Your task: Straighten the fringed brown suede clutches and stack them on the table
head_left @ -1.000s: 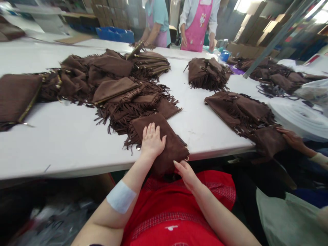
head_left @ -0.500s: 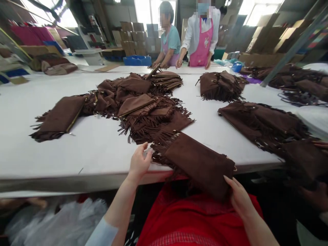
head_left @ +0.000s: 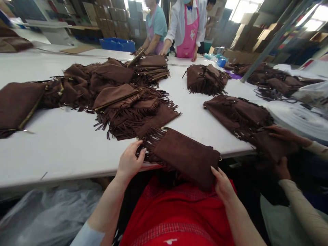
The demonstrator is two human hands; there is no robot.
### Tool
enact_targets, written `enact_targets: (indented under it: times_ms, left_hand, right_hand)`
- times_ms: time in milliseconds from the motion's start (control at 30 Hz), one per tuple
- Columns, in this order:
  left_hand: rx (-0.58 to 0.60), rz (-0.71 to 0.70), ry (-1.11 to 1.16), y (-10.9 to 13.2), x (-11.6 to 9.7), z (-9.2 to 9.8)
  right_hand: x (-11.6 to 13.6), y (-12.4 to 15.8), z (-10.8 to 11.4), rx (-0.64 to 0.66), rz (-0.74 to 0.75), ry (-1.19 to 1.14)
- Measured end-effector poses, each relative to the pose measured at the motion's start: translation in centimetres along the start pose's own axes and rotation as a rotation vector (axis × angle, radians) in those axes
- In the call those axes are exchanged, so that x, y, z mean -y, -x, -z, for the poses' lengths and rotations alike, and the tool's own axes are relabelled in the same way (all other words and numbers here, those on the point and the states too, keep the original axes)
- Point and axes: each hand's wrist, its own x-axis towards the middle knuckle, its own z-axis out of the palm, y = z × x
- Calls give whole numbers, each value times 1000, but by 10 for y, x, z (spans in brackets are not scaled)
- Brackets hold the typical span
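A dark brown suede-like fringed bag (head_left: 184,155) lies tilted across the table's front edge, its flat side up and its fringe to the left. My right hand (head_left: 223,184) grips its lower right corner, thumb on top and fingers underneath. My left hand (head_left: 130,159) curls at the fringed end, dark fringe between thumb and fingers, close to a small metal ring. Just beyond, a heap of similar fringed bags (head_left: 135,112) spreads over the white table (head_left: 84,147). One more flat bag (head_left: 20,102) rests at the far left.
At right, a co-worker's hands (head_left: 287,135) handle another brown bag beside a bag pile (head_left: 238,114) and a white roll (head_left: 299,116). Two people stand across the table near a bag stack (head_left: 205,78). A slanted metal pole (head_left: 269,48) rises at right. Clear plastic (head_left: 51,212) lies below left.
The view has swung right and down, so the table's contents sit further left. My left fingers have closed in on the fringe. The co-worker's hands at right show more fully.
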Motion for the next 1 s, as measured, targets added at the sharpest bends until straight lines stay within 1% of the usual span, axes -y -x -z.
enact_targets:
  times_ms: [100,233,333,433,533,633,700,767,833,867,933,1000]
  left_hand:
    - [17,-16,-2,4,0,-2]
    - [24,-40,-12,7,-2,-2]
    - [29,-68,-9,5,-10,-1]
    - [37,-112,-2,-4,-21,-2]
    - [60,-157,-15,-22,-33,-10]
    - [104,-175,-71,-50,-39,-27]
    - [163,-174,-133,-71,-38,-41]
    - [243,-187,-188,-89,-37,-53]
    - [320,-221,-211,-100,-39,-60]
    - [346,-238,-215,-102,-41,-61]
    - [376,-249,-218,-102,-44,-61]
    - [410,-206,-226,-98,-42,-57]
  right_hand:
    - [-1,1,-1,15,-60,-8]
    - [2,2,2,18,-66,22]
    - [8,5,9,1,-86,50]
    - [13,8,22,-14,-116,50]
    - [14,11,36,-21,-130,57]
    - [12,11,47,-4,-143,77]
    - [10,10,50,5,-143,99]
    - [10,9,47,5,-134,127]
    - [15,12,41,7,-83,164]
    - [19,15,36,6,-31,189]
    - [30,21,27,11,129,274]
    - [45,26,17,20,323,416]
